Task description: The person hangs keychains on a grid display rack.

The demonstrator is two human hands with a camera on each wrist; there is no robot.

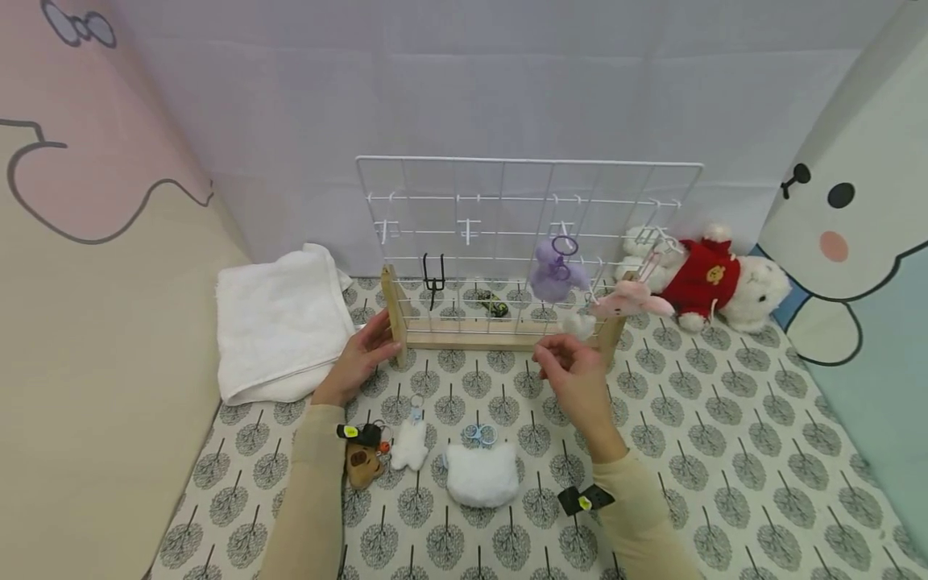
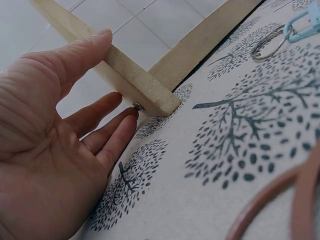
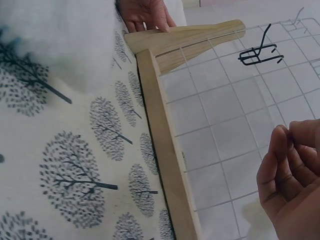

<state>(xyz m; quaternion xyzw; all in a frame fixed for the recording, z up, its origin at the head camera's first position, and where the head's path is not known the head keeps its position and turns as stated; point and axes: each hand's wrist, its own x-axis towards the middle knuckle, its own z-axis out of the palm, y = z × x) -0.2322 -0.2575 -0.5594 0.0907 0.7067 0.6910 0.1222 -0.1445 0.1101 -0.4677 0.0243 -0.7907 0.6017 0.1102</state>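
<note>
A white wire grid rack (image 1: 478, 234) stands upright in a wooden base (image 1: 471, 338). My left hand (image 1: 360, 357) holds the base's left wooden side piece (image 2: 125, 70), thumb on one face and fingertips on the other near a screw. My right hand (image 1: 577, 383) is in front of the rack's lower right, its thumb and fingertips together with nothing visible between them. Just above it hangs a small white plush (image 1: 578, 325). A purple plush (image 1: 554, 272) and a pink plush (image 1: 629, 299) hang on the grid's right side too.
On the tree-patterned cloth before me lie a brown plush keychain (image 1: 362, 465), a white plush keychain (image 1: 410, 443) and a white fluffy pouch (image 1: 482, 475). A folded white towel (image 1: 283, 326) is left, a red-clothed plush (image 1: 703, 278) right. A black hook (image 1: 433, 282) hangs on the grid.
</note>
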